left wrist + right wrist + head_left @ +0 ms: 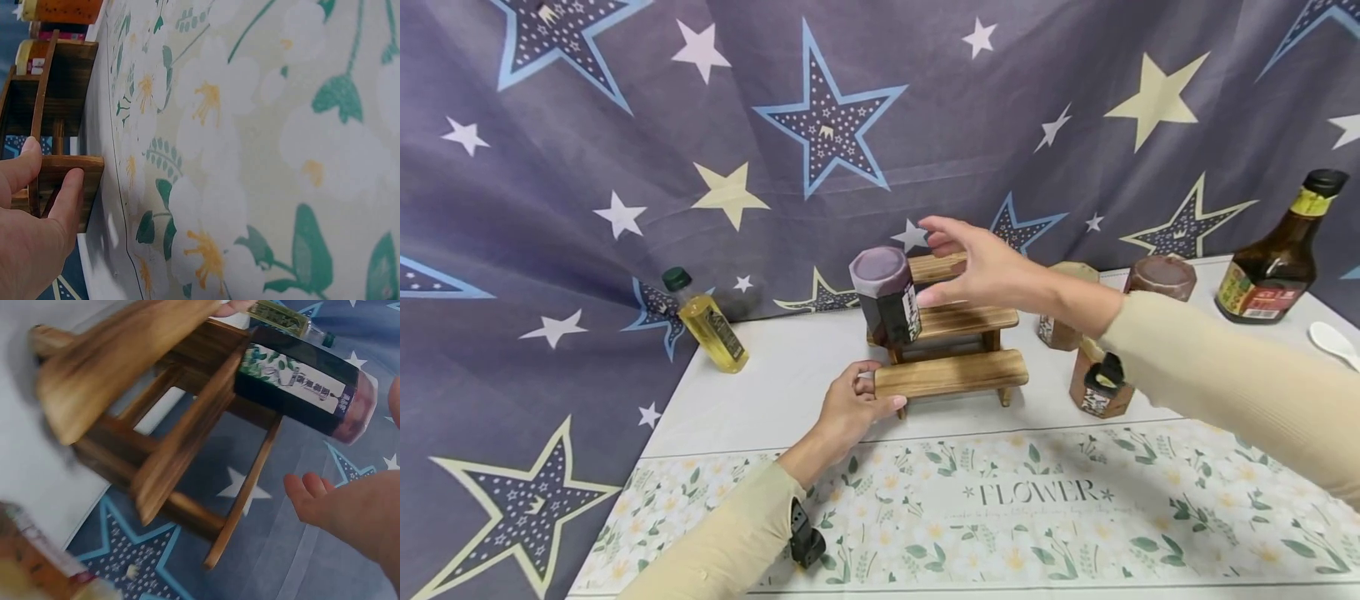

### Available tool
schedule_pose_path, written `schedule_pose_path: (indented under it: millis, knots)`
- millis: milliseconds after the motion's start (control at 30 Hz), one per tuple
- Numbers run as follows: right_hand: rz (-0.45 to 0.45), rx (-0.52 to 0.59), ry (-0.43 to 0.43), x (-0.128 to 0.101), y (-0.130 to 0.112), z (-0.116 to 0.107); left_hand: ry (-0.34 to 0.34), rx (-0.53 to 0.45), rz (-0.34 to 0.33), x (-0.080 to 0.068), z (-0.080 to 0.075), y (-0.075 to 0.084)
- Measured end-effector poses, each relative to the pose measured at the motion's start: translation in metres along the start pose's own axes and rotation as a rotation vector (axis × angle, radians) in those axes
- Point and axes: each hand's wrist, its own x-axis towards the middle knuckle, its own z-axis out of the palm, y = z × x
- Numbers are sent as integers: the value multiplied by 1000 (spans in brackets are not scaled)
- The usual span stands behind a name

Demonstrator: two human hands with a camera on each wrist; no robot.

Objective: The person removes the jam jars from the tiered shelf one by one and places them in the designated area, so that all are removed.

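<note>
A small three-step wooden rack [958,321] [156,444] stands on the white table [760,392]. A dark jar with a purple lid [887,293] [306,394] sits on the left end of its middle step. My left hand [857,404] [37,194] grips the left end of the lowest step [951,373] [69,165], thumb and fingers curled round the plank. My right hand [973,262] [347,506] hovers open just right of the jar, fingers spread, not touching it.
A yellow oil bottle [707,321] stands at the left. Brown hexagonal jars [1097,379] [1063,321] [1161,277] and a dark sauce bottle [1277,250] stand to the right, with a white spoon [1333,342]. A floral mat [1000,508] covers the table's front; star cloth hangs behind.
</note>
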Motion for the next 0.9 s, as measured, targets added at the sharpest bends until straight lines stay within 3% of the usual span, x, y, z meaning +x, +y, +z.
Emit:
schedule_pose_path:
  millis: [333,567,900]
  knots:
    - [-46,-38,-102,33,-12,34,-7,-19,12,0,-1,0]
    - [-47,-70,-50,37,-14,45,-7,-2,22,0,-1,0]
    - [-82,-24,-36,40,-10,46,-10,-3,28,-1,-1,1]
